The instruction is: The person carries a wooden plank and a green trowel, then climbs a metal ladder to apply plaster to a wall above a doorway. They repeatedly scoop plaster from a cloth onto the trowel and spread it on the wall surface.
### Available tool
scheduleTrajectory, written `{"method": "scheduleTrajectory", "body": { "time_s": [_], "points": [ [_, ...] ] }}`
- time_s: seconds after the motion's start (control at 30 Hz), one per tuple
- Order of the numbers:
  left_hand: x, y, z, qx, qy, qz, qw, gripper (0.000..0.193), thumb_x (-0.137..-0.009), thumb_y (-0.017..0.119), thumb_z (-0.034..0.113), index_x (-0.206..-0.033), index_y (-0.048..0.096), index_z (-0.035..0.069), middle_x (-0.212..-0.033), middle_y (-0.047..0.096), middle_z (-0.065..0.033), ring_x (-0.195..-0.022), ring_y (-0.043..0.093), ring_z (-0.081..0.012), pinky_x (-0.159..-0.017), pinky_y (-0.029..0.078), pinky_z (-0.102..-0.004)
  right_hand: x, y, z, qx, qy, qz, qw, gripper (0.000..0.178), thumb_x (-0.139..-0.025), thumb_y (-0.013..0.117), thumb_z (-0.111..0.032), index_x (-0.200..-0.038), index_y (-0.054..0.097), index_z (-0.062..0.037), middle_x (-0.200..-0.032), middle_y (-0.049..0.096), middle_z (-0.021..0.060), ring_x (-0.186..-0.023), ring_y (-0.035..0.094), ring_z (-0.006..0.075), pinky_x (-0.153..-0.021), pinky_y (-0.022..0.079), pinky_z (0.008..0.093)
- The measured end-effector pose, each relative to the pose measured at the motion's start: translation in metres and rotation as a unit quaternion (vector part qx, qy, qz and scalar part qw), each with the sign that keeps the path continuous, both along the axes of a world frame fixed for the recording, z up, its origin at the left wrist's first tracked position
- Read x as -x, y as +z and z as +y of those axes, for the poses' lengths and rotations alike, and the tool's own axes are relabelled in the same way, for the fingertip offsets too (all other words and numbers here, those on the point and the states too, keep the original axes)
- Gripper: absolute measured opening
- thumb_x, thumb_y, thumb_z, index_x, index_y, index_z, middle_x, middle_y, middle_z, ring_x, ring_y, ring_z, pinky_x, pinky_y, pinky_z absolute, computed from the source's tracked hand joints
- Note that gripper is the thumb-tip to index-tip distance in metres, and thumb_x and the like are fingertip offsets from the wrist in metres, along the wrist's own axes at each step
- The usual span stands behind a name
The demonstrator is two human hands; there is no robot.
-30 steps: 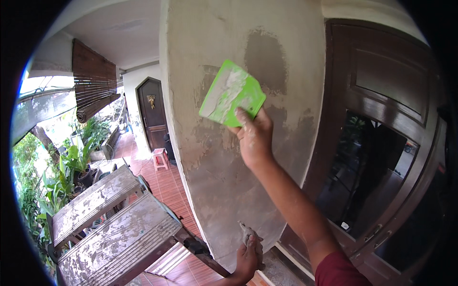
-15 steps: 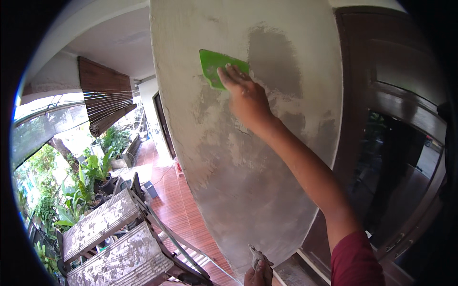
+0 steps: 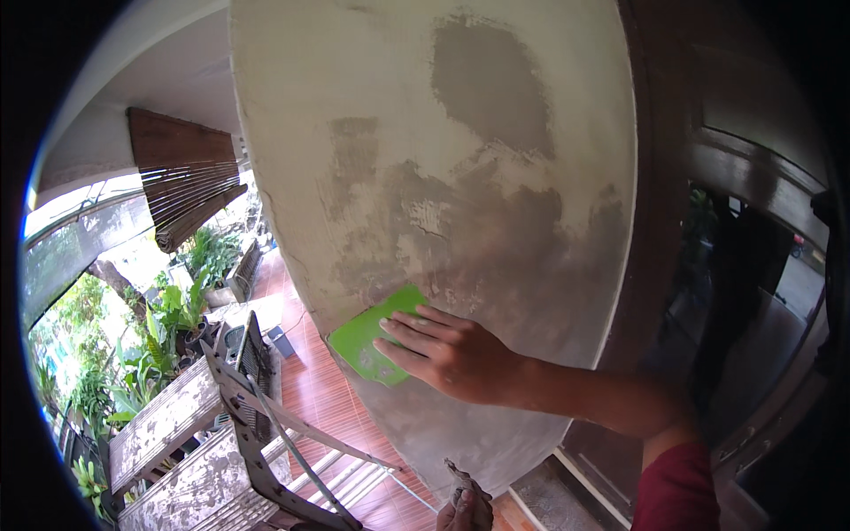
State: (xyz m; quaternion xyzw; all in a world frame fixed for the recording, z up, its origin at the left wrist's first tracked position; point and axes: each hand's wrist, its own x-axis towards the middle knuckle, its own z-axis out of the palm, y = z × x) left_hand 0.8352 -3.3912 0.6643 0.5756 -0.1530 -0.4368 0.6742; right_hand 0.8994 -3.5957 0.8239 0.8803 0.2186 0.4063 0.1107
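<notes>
My right hand (image 3: 452,354) presses a green plastic scraper (image 3: 370,341) flat against a plastered pillar (image 3: 443,159), low on its left side. The pillar's surface is pale with darker grey, wet-looking patches and rough smears. My left hand (image 3: 465,509) shows only partly at the bottom edge, its fingers closed around a small tool smeared with plaster. My right forearm reaches in from the lower right, with a dark red sleeve at the shoulder.
A dark wooden door (image 3: 735,292) with glass stands right of the pillar. Below left are a metal scaffold frame (image 3: 266,425) with plaster-stained planks (image 3: 168,434), reddish floor tiles, potted plants (image 3: 168,327) and a rolled bamboo blind (image 3: 186,186).
My right hand has drawn the green scraper down the pillar from high up to its lower left part. The view has moved closer to the pillar.
</notes>
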Motion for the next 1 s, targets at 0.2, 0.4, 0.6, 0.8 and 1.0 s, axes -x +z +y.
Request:
{"method": "scheduleTrajectory", "body": {
  "time_s": [0.2,0.4,0.6,0.8,1.0],
  "points": [
    [0.001,-0.001,-0.006,-0.034,0.014,-0.009,0.999,0.037,-0.1,0.034,0.034,-0.093,0.055,0.004,-0.062,0.046,-0.0001,-0.053,0.043,-0.01,-0.045,0.033,-0.0252,0.067,-0.018,-0.031,-0.301,-0.05,-0.074,0.949,0.053,-0.071,0.056,0.01,-0.123,0.054,0.002,-0.117,0.059,0.0236,-0.101,0.063,0.0335,-0.085,0.053,0.038],
    [0.001,-0.004,-0.015,0.005,0.049,-0.04,0.998,0.039,-0.1,0.035,0.039,-0.085,0.051,0.007,-0.06,0.043,-0.0004,-0.048,0.039,-0.0107,-0.041,0.03,-0.0254,0.046,-0.008,-0.105,-0.312,-0.091,-0.253,0.911,0.049,-0.073,0.052,0.012,-0.121,0.053,0.0047,-0.109,0.061,0.0247,-0.094,0.064,0.0357,-0.079,0.053,0.0369],
    [-0.011,-0.001,-0.022,-0.027,0.076,-0.026,0.996,0.039,-0.1,0.036,0.04,-0.084,0.05,0.007,-0.059,0.043,-0.0004,-0.047,0.039,-0.0107,-0.04,0.029,-0.0254,-0.018,0.023,-0.147,-0.253,-0.106,-0.348,0.896,0.047,-0.075,0.054,0.01,-0.121,0.055,0.0026,-0.112,0.061,0.0232,-0.102,0.062,0.0331,-0.087,0.051,0.0354],
    [-0.02,0.001,-0.026,-0.042,0.09,-0.017,0.995,0.039,-0.099,0.037,0.041,-0.083,0.049,0.008,-0.059,0.043,-0.0005,-0.046,0.038,-0.0107,-0.039,0.029,-0.0254,-0.061,0.008,-0.105,-0.205,-0.102,-0.314,0.922,0.049,-0.077,0.055,0.005,-0.126,0.053,0.0003,-0.122,0.056,0.0246,-0.111,0.058,0.0354,-0.093,0.049,0.0399],
    [-0.024,0.004,-0.02,-0.04,0.088,-0.011,0.995,0.039,-0.099,0.037,0.042,-0.082,0.048,0.008,-0.058,0.042,-0.0006,-0.045,0.038,-0.0106,-0.038,0.028,-0.0254,-0.073,-0.042,-0.05,-0.084,-0.085,-0.205,0.971,0.045,-0.081,0.055,-0.005,-0.125,0.053,0.0035,-0.123,0.053,0.0307,-0.114,0.054,0.0435,-0.091,0.05,0.0482]
  ]
}}
